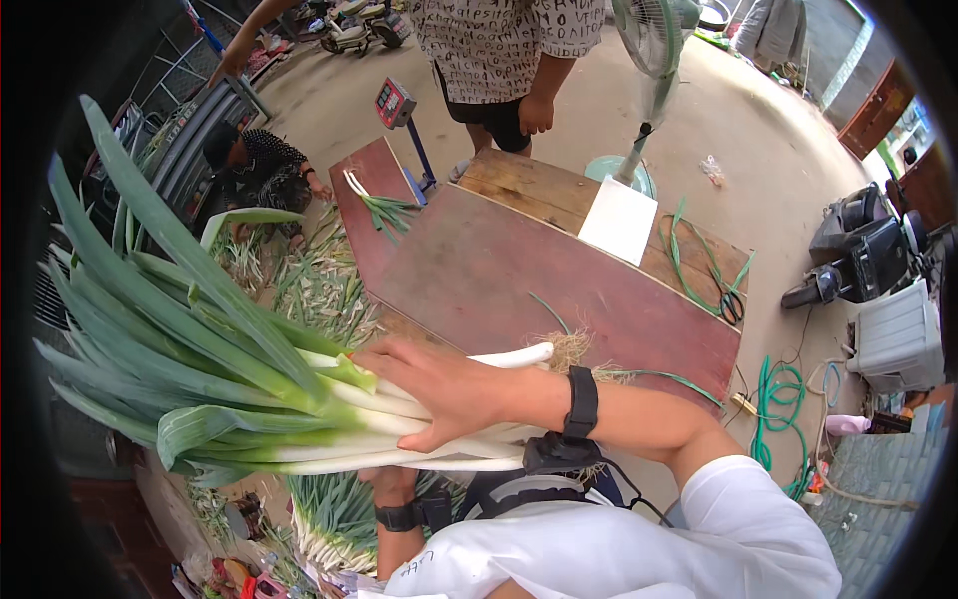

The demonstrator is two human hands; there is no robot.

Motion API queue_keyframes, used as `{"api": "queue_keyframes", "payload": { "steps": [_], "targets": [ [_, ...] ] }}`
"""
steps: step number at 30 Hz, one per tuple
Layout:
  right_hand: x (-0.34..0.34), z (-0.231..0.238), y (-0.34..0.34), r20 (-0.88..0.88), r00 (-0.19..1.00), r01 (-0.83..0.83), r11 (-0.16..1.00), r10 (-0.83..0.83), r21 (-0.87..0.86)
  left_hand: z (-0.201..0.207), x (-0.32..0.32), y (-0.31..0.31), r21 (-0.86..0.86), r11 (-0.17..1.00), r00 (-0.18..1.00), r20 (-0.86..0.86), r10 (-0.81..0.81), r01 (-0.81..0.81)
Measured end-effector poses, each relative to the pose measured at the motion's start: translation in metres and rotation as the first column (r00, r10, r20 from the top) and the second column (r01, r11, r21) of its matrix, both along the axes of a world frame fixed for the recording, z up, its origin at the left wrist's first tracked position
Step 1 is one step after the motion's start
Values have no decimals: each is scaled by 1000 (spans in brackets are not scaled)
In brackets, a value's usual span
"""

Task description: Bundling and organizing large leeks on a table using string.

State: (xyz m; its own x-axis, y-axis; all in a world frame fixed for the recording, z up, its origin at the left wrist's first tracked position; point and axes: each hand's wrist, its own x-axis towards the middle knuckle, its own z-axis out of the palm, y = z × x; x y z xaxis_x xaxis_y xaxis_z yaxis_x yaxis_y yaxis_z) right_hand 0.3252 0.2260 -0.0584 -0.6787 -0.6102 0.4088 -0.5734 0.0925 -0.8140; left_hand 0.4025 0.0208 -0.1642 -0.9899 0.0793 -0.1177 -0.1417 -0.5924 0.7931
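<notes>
A big bunch of long green onions [200,309] is up in front of me, its green leaves to the left and its white stalks and roots to the right. Over the top of the white stalks lies my right hand [424,384], its fingers wrapped around them. My left hand [387,481] comes up from beneath and grips the same bunch; its fingers are hidden behind the stalks. Dark straps circle both wrists. Beyond the bunch, a dark red board table [449,265] bears loose roots and a thin green leaf.
Scissors [731,306] and green strips lie at the table's right end, near a white sheet [619,220]. A scale display [395,103], a fan [649,40] and a standing person are beyond. Another person crouches at left among onion scraps. More green onions [334,509] lie below.
</notes>
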Motion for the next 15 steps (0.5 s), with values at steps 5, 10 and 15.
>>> {"api": "queue_keyframes", "payload": {
  "steps": [5, 10, 15],
  "targets": [
    [22, 28, 7, -69, 988, -138, 990, 139, 21, 32, 18, 18, -44, 998, 986, -168, 25, -33],
    [40, 42, 20, -80, 974, -212, 977, 213, 24, 50, 38, 43, -70, 996, 953, -300, 40, -63],
    [55, 53, 40, -60, 978, -195, 979, 199, 62, 62, 69, 61, -113, 988, 936, -347, 59, -104]
  ]
}}
